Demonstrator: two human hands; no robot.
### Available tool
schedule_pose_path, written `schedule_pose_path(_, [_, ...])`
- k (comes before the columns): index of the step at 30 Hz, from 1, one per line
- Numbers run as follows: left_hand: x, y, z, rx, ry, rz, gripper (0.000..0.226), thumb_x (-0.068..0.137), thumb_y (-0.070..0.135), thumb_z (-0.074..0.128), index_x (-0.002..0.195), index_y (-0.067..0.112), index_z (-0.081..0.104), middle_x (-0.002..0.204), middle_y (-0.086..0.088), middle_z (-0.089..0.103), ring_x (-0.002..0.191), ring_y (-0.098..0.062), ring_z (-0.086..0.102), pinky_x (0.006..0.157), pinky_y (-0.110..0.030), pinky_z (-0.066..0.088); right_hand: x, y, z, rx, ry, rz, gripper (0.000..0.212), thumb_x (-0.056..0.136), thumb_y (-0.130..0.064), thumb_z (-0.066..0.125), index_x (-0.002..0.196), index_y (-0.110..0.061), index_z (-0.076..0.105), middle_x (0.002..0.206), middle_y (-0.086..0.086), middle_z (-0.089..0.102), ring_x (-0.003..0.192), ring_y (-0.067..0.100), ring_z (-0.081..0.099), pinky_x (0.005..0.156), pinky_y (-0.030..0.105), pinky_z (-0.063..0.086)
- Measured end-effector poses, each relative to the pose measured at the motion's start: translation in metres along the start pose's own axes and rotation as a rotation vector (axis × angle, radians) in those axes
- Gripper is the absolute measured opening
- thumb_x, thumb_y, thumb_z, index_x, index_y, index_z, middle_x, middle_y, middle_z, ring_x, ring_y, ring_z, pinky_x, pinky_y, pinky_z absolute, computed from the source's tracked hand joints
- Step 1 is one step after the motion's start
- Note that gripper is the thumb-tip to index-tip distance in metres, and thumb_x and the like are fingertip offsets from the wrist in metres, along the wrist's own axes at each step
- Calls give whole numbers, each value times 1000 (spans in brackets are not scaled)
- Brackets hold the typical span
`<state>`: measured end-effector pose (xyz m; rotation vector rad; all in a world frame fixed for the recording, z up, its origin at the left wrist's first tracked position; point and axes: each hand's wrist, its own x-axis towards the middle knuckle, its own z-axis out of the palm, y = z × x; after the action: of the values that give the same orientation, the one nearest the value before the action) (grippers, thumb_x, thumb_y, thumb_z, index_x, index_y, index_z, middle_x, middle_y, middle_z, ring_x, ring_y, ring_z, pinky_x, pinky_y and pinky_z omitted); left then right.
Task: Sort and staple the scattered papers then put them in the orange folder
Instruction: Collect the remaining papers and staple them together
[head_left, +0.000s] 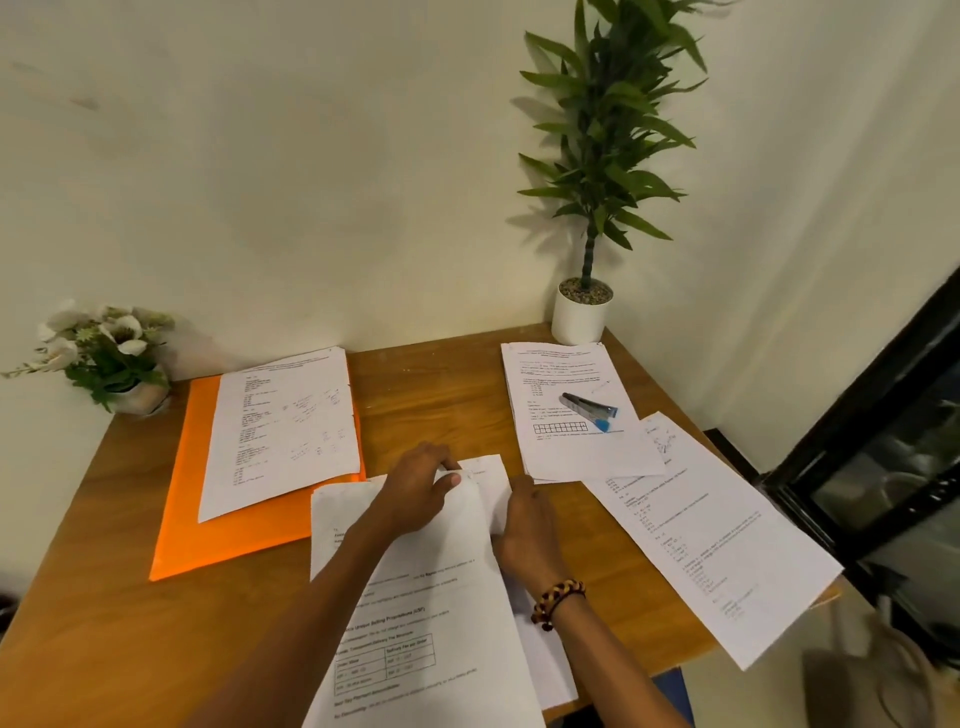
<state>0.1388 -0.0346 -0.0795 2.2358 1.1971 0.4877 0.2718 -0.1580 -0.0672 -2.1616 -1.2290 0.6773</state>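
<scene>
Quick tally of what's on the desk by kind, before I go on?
Paper piles or loose sheets: 4, namely on the orange folder, under the hands, under the stapler, at the right edge
Orange folder: 1
Silver-and-blue stapler: 1
Potted plants: 2, flowers, leafy
Total: 8

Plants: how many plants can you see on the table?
2. A tall leafy plant in a white pot stands at the table's far right corner, and a small white flower plant sits at the far left edge by the wall. None looks hidden.
</scene>
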Motion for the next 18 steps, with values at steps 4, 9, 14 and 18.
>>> schedule_pose_path(4, [4,0,3,1,-48,-13,7,99,32,60,102,26,58,112,-1,65,97,-14,56,86,-26,49,1,4,-1,19,35,-22,88,82,-21,84,150,-25,28,150,5,32,138,27,39,112,39,41])
schedule_pose_path(9, [2,5,-2,-40,-32,84,8,97,33,63,92,30,58,98,10,61,91,-13,57,85,-30,50,6,13,-2,222,41,11,56,77,-39,85,119,-28,49,123,-2,53,110,17,55,92,37,57])
schedule_pose_path(14, [-6,4,-1,-66,-38,149,16,89,53,56,89,37,60,99,20,58,96,-11,56,91,-39,49,21,13,-15,364,50,28,18,91,-23,74,92,-13,60,88,4,66,82,19,63,72,28,53])
schedule_pose_path(18, [-9,6,-1,-156,-9,170,17,92,45,59,93,29,63,103,12,64,96,-11,59,86,-29,52,19,11,-19,469,-39,4,9,94,-14,70,96,-15,61,92,5,69,87,18,65,74,22,52])
